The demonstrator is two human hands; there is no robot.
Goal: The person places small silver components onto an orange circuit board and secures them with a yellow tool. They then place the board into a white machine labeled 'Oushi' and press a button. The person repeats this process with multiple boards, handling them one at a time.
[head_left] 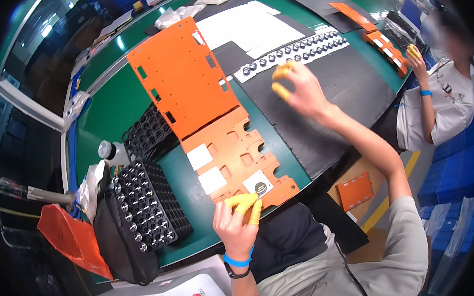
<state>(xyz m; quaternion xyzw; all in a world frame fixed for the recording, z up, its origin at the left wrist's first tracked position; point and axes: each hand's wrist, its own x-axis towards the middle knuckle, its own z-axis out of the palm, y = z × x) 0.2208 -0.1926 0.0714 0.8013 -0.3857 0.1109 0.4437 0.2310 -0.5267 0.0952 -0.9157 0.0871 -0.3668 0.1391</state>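
My left hand (237, 224), in yellow finger cots, has its fingertips pinched at a small round black part (260, 188). That part is at a white square plate (257, 181) on the near end of an orange board (232, 153) with cut-outs. Two more white squares (212, 179) lie along the board's left side. My right hand (301, 90), also in yellow finger cots and slightly blurred, hovers over a black mat (331, 99). Its thumb stands apart from the fingers, and nothing shows between them. Just beyond it, rows of round black parts (280, 53) sit on white strips.
A larger orange panel (184, 78) adjoins the board's far end. Black trays with round holes (148, 207) stand at the left beside a bottle (113, 152). An orange bag (74, 234) hangs by the table's left edge. A co-worker (435, 98) is at the right.
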